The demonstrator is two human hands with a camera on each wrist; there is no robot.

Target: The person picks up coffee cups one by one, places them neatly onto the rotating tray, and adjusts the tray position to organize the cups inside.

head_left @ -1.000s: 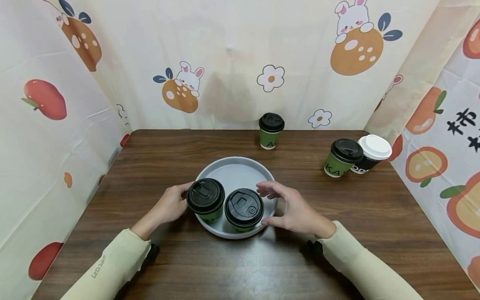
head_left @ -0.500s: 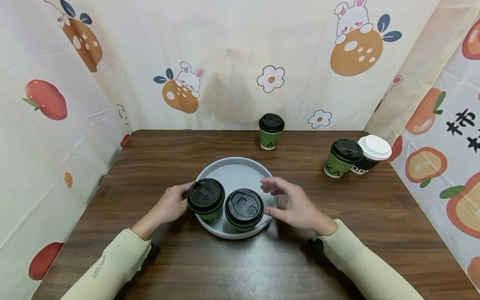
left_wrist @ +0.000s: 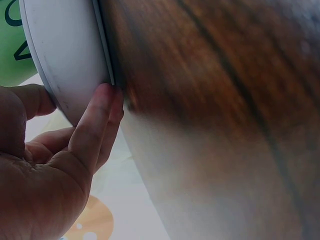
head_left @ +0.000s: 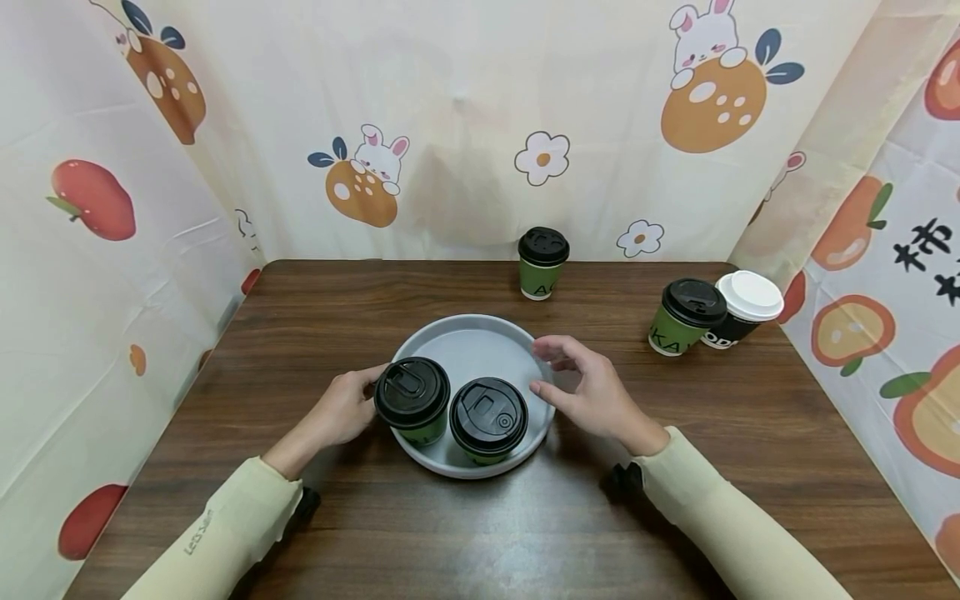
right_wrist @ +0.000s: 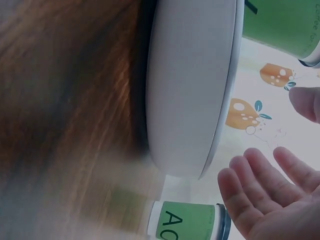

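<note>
A round grey tray (head_left: 480, 333) lies on the table with two green paper cups with black lids on it. The left cup (head_left: 412, 400) stands by the tray's left rim, and the right cup (head_left: 489, 421) close beside it. My left hand (head_left: 345, 406) pinches the tray's left edge, thumb at the rim and fingers against the outer wall and lower edge, as the left wrist view (left_wrist: 60, 155) shows. At the tray's right rim hovers my right hand (head_left: 592, 387), fingers loosely bent and holding nothing. The right wrist view shows these fingers (right_wrist: 260, 185) apart from the tray wall (right_wrist: 190, 90).
Behind the tray stands a smaller green cup with a black lid (head_left: 542, 265). At the right are another green cup (head_left: 678, 321) and a black cup with a white lid (head_left: 750, 296), close together. Printed curtains (head_left: 465, 108) border the table (head_left: 337, 308).
My right hand has drawn away from the right cup, moving right and farther back along the tray's rim. The left hand, tray and cups stay where they were.
</note>
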